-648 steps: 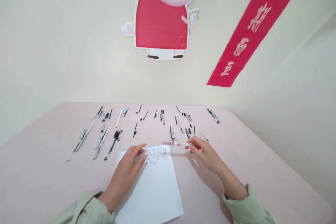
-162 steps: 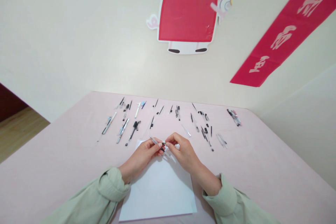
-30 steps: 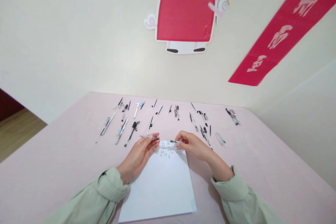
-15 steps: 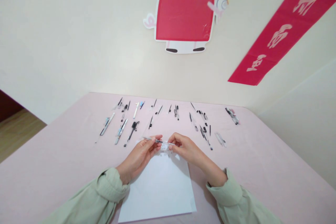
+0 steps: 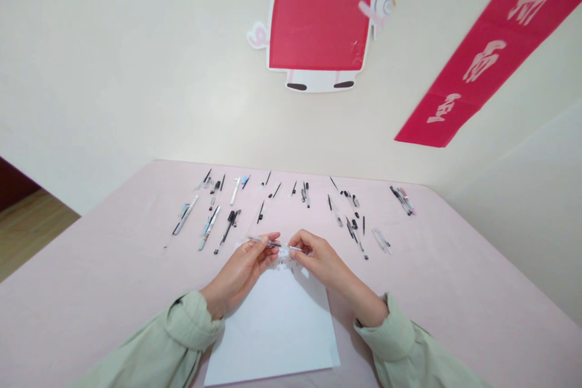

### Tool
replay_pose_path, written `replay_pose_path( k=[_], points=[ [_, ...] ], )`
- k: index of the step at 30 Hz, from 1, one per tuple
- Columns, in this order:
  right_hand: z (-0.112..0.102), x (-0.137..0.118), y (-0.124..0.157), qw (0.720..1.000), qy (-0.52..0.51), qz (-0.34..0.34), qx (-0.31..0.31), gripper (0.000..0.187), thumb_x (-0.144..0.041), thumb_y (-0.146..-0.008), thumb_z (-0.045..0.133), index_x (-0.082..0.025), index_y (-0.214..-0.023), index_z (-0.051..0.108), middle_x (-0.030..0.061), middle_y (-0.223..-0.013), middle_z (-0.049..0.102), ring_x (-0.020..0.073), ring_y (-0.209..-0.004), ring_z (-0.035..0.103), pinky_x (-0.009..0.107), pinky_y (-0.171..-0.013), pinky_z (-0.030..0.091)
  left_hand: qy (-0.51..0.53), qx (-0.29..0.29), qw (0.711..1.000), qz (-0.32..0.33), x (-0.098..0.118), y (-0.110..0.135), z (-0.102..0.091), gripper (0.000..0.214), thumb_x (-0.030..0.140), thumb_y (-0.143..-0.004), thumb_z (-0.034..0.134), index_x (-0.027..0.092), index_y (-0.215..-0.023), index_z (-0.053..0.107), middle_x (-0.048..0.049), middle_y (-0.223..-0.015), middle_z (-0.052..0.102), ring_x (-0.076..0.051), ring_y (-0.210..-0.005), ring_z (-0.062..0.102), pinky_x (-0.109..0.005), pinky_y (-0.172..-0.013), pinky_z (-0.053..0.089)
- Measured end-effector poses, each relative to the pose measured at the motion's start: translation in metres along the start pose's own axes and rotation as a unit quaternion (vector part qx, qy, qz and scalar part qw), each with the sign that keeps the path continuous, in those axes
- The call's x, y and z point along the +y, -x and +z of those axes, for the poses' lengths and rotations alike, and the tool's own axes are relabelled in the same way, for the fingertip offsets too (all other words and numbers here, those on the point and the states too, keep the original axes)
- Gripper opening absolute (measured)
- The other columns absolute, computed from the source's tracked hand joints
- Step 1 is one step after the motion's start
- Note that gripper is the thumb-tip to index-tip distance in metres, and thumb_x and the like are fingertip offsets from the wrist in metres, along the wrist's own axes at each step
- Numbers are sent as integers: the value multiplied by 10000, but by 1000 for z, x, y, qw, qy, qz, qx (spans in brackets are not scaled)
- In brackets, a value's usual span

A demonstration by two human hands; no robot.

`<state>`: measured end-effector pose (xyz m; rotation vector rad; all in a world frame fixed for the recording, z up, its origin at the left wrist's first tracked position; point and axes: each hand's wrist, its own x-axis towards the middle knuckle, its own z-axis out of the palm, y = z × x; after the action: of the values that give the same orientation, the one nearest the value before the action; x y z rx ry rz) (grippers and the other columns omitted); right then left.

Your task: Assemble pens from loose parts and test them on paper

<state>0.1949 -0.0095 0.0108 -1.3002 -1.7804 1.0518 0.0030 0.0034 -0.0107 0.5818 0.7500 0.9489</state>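
Over the far end of a white sheet of paper [image 5: 277, 327], both hands are raised close together. Between its thumb and fingers my left hand [image 5: 243, 267] pinches a slim clear and dark pen refill [image 5: 273, 244], pointing toward the right. A narrow pale pen part [image 5: 296, 248] is pinched in my right hand [image 5: 321, 260]; its exact kind is too small to make out. The two pieces face each other end to end with a small gap that seems to separate them. Small dark marks show on the paper below the fingers.
Sets of pen parts lie across the pink tablecloth [image 5: 113, 273], including white-bodied pens [image 5: 210, 228] on the left, black pen parts [image 5: 357, 236] right of centre and clear barrels [image 5: 382, 241]. Several pens [image 5: 403, 200] lie together at far right. A wall stands behind the table.
My right hand has shifted slightly left, bringing its pale piece nearer to my left hand. The left hand and the laid-out pens stay practically where they were.
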Motion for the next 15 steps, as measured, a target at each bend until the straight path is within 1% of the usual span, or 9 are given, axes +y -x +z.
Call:
replay_pose_path(
  k=[5,9,15],
  points=[
    [0,-1,0,1000,6,0,-6,31,-198,-828,560,-184,-843,583,-16,-758,607,119,-688,530,234,-638,397,1,-4,1000,3,-1,0,-2,246,290,-870,642,135,-1048,712,-83,-906,701,-140,-888,623,-251,-873,503],
    [1,-1,0,1000,9,6,-11,38,-205,-834,561,-186,-853,587,-12,-772,616,120,-691,534,239,-649,404,-3,3,1000,5,-1,1,0,262,314,-847,670,137,-1034,718,-77,-884,701,-139,-868,623,-255,-864,499],
    [2,-4,1,1000,0,3,-12,29,-200,-832,558,-192,-846,582,-15,-749,609,121,-684,534,234,-645,412,-11,-3,1000,7,1,2,3,281,336,-824,693,128,-1009,727,-84,-871,707,-143,-850,623,-255,-838,494]
  ],
)
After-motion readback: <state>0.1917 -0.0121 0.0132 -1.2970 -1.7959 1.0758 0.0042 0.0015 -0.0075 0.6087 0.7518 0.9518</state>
